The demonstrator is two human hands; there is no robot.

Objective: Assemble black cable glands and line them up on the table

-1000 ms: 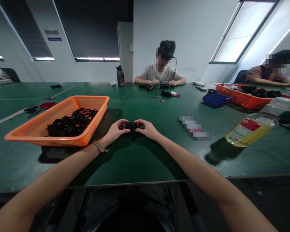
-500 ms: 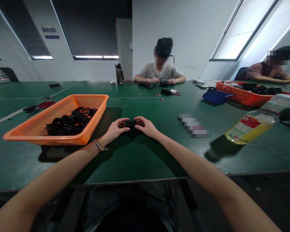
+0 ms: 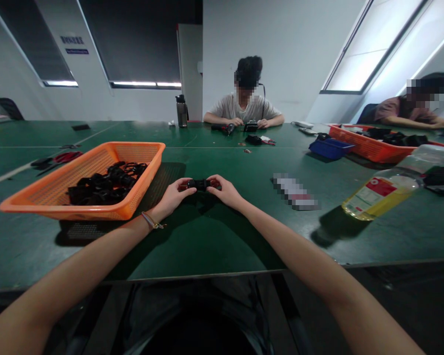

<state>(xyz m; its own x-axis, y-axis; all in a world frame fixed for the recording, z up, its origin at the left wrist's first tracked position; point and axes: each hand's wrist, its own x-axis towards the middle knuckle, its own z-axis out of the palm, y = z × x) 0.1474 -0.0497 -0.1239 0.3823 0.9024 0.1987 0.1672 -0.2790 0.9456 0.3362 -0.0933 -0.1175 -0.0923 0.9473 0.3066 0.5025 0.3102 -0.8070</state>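
Observation:
Between my two hands is a small black part (image 3: 199, 185), held just above the green table (image 3: 222, 236). Thumb and fingers of my left hand (image 3: 176, 195) pinch its left end. At the right end, my right hand (image 3: 225, 191) grips it the same way. The part looks like dark plastic; its exact kind is too small to tell, and my fingertips hide both ends. Left of my hands stands an orange basket (image 3: 148, 185) with a heap of black parts (image 3: 105, 185) in it.
A clear bottle of yellow liquid (image 3: 373, 197) leans at the right, near a pixelated flat item (image 3: 294, 191). Beyond are a blue tray (image 3: 329, 149) and another orange basket (image 3: 373, 150). Across the table a person (image 3: 244, 103) works beside a dark flask (image 3: 181, 111).
The view has shifted slightly. My hands keep hold of the black part, which is turned a little so that more of its length shows between my fingers.

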